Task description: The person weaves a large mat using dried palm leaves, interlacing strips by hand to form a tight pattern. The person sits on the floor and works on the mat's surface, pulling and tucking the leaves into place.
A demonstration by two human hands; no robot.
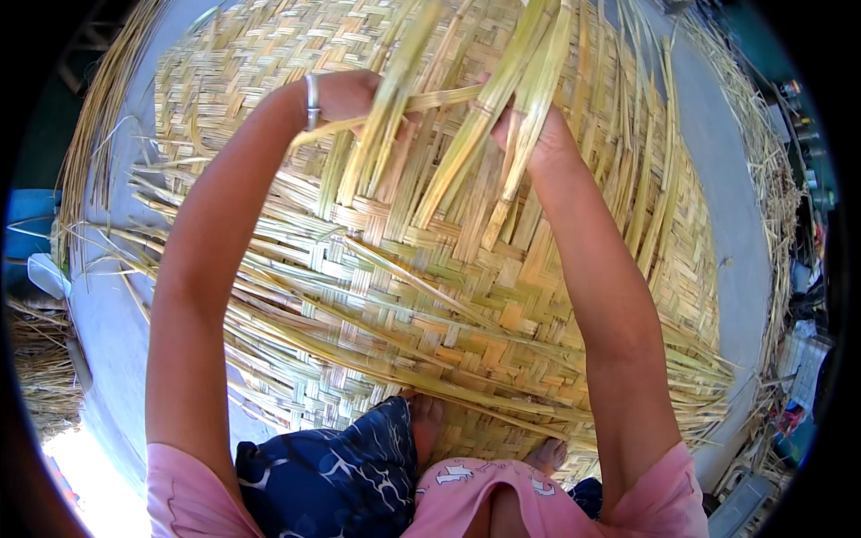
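Observation:
A large woven mat of yellow-green split-reed strips lies beneath my arms. My left hand, with a pale bangle at the wrist, is closed at a crosswise reed strip; raised strips hide part of its fingers. That strip runs across to my right hand, whose fingers are closed around upright reed strips lifted off the weave. More lifted strips stand between the two hands, their upper ends blurred. Some fingertips of the right hand are hidden behind the strips.
Loose long strips lie across the near part of the mat, close to my bare feet. Bundles of thin reeds rest at the left, and more reed scraps at the right. Grey floor borders the mat.

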